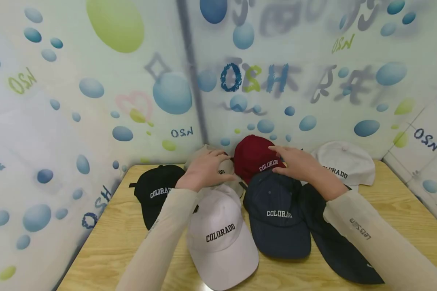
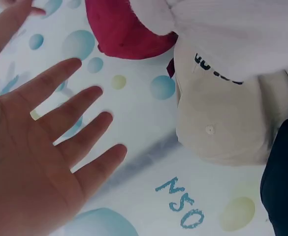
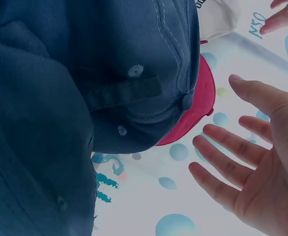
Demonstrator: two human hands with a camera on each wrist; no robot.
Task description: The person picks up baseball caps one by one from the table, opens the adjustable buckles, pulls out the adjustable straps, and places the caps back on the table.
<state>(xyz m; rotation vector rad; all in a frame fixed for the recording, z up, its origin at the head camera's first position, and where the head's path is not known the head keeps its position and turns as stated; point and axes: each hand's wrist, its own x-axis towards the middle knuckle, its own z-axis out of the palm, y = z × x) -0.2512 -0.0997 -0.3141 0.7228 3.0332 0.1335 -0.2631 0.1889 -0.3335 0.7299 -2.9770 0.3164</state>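
Note:
My left hand [image 1: 206, 170], fingers spread, hovers over the caps between a beige cap [image 1: 196, 152] and a pale pinkish-white cap [image 1: 218, 218]. The left wrist view shows that palm [image 2: 30, 147] holding nothing. My right hand [image 1: 298, 163] reaches over a navy cap [image 1: 276, 222], its fingertips close to the dark red cap [image 1: 251, 153]; whether they touch it I cannot tell. Loose, spread fingers [image 3: 227, 142] appear in the right wrist view, apart from the navy cap [image 3: 134, 29]. "COLORADO" is lettered on several fronts.
A black cap [image 1: 156, 182] lies at the left, and a dark cap [image 1: 335, 238] is partly under my right sleeve. Back right sits a white cap [image 1: 349, 157]. The wooden table [image 1: 105, 246] meets a wall [image 1: 160, 149] printed with blue and green spots.

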